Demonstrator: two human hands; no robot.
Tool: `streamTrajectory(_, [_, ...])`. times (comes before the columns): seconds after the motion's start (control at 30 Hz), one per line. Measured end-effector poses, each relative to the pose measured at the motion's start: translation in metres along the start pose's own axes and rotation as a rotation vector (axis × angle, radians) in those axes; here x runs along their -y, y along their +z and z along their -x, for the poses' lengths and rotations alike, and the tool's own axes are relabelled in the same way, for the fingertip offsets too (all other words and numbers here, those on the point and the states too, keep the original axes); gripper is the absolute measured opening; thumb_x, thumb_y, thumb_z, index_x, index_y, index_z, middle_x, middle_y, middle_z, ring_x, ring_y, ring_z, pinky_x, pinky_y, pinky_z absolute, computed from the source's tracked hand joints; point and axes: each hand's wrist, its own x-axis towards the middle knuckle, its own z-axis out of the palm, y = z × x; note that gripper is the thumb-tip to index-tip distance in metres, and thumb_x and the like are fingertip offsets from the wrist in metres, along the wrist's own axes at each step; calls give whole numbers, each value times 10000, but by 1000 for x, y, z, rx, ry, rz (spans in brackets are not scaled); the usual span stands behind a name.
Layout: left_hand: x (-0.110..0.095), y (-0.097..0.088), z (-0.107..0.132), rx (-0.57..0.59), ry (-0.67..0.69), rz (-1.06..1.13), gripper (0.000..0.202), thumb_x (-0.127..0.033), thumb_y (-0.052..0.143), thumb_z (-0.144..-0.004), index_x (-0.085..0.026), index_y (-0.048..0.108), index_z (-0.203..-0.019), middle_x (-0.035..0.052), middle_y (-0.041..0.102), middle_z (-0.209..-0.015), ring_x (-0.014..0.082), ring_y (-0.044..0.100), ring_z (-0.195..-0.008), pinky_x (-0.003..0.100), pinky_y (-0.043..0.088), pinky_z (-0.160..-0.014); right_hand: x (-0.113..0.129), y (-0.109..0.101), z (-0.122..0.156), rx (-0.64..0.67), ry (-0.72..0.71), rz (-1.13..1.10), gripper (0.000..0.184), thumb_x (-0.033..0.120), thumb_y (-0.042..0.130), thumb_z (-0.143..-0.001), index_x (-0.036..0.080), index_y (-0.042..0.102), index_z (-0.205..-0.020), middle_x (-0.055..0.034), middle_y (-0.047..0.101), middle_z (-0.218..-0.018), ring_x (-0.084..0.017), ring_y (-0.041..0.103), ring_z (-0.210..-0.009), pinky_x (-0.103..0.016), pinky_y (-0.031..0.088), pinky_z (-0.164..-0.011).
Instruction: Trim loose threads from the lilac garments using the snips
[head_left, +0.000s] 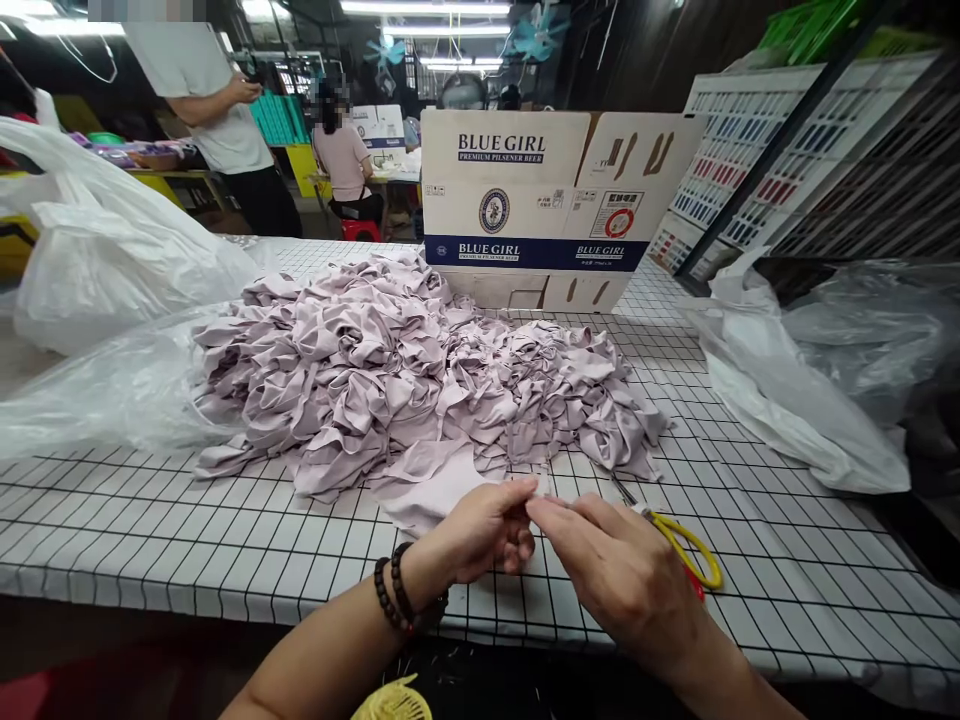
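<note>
My left hand (pixel 487 530), with dark beads around its wrist, is held just above the table's front part, thumb and fingers drawn together. The fingertips of my right hand (pixel 626 575) meet it in a pinch. Whatever lies between the fingertips is too small to make out. Directly beyond both hands spreads a large heap of pale mauve fabric pieces (pixel 360 390), one flat piece reaching close to my left hand. Scissors (pixel 701 557) with yellow and red handles lie beside my right hand, which partly hides them.
A Blue Girl beer carton (pixel 510 215) stands behind the heap on the grid-patterned tablecloth (pixel 315 560). Plastic bags lie at the left (pixel 112 270) and right (pixel 795 390). White crates (pixel 757 150) are stacked at the right. Two people are in the background, one standing and one seated.
</note>
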Motion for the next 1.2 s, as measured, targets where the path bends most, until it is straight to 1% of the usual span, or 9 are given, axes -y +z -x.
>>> streamTrajectory(0.1, [-5,4,1,28,115,-75,409,-461,638,-812,-88,690,-974,-50,496,-454,26,298,-324,125,221,-299,-3,-3,13,-33,355,-250,194,202,548,-896,240,627,-1069,-55,728,-870,-179,667,-718,-282,544,-606])
streamTrajectory(0.2, [-11,9,7,20,224,-81,384,-427,659,-804,-103,682,-1007,38,661,-757,5,317,-363,139,223,-310,-12,1,21,-91,856,-482,189,319,554,-889,244,583,-1060,-76,703,-992,-174,675,-695,-254,557,-513])
streamTrajectory(0.27, [-15,12,12,29,224,-32,344,-397,679,-790,-114,677,-985,55,670,-871,1,343,-378,146,239,-317,-15,13,20,9,954,-647,358,328,598,-847,249,515,-1185,-84,666,-1085,-167,666,-700,-243,544,-483])
streamTrajectory(0.37, [-17,16,20,44,214,12,300,-374,720,-761,-113,673,-901,5,615,-757,5,352,-389,148,292,-336,-11,41,11,161,873,-851,538,260,646,-771,251,470,-1279,-51,675,-1001,-159,644,-689,-252,534,-533])
streamTrajectory(0.57, [-16,1,33,67,223,-93,312,-387,743,-745,-86,683,-805,4,566,-687,35,425,-448,171,437,-409,-9,66,-7,-22,748,-711,215,231,548,-801,190,634,-994,-53,681,-877,-193,640,-773,-294,522,-684])
streamTrajectory(0.83, [-16,-16,41,80,214,-226,416,-493,660,-793,-122,729,-968,24,598,-688,55,443,-419,210,464,-420,-22,72,-13,-130,277,-489,373,431,466,-925,204,587,-1195,-90,650,-939,-220,610,-868,-351,535,-737])
streamTrajectory(0.97, [-18,-19,41,-70,403,-543,336,-467,606,-841,-175,769,-862,41,564,-725,132,560,-606,254,509,-574,-31,82,-13,-134,247,-394,317,268,414,-945,192,545,-1223,-114,668,-1024,-236,624,-954,-386,543,-797])
streamTrajectory(1.1, [-22,-23,38,-326,747,-829,293,-382,590,-867,-199,778,-735,123,566,-1122,273,501,-1163,340,448,-939,-27,88,-15,-24,306,-433,322,181,388,-917,175,540,-1202,-133,667,-1031,-258,627,-950,-422,548,-808])
streamTrajectory(1.2, [-20,-25,31,-282,772,-780,303,-397,596,-859,-187,772,-728,143,644,-1057,292,552,-1117,366,473,-897,-16,89,-19,110,319,-533,285,206,416,-908,189,579,-1140,-120,669,-1047,-257,628,-984,-405,539,-857])
